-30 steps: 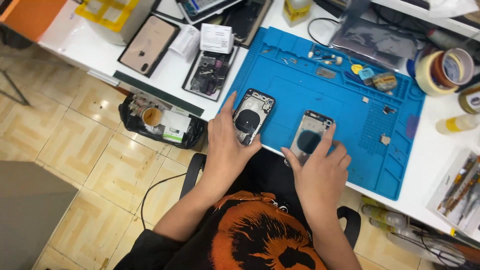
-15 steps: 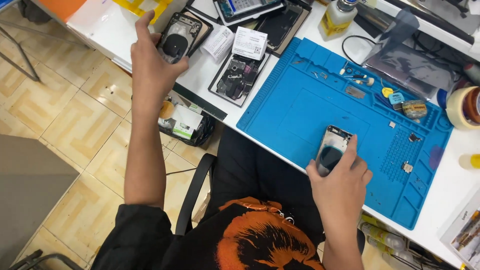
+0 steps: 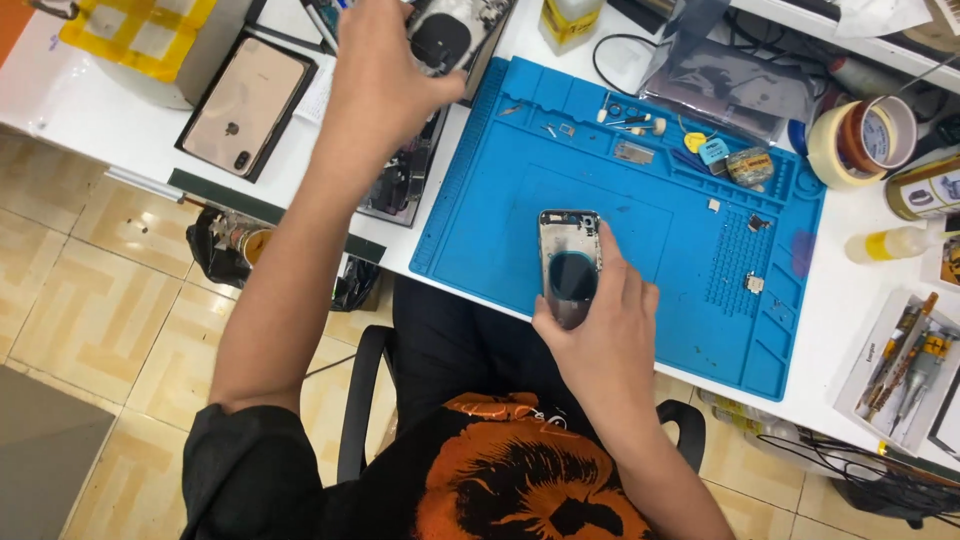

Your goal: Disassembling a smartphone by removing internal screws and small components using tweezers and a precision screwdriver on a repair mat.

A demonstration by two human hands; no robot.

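Observation:
My right hand grips a silver phone housing with a dark round patch, holding it flat on the blue work mat near the mat's front edge. My left hand is stretched to the far left of the mat and holds a second phone housing with a black round patch, over a pile of phone parts on the white table. My left forearm crosses the table's front edge.
A gold phone back lies in a black tray at the left. Small screws and parts sit at the mat's far side. Tape rolls, bottles and a tray of screwdrivers stand at the right. A chair is below me.
My left hand carried its housing from the mat out to the far left of the table. My right hand stayed on the mat with the other housing.

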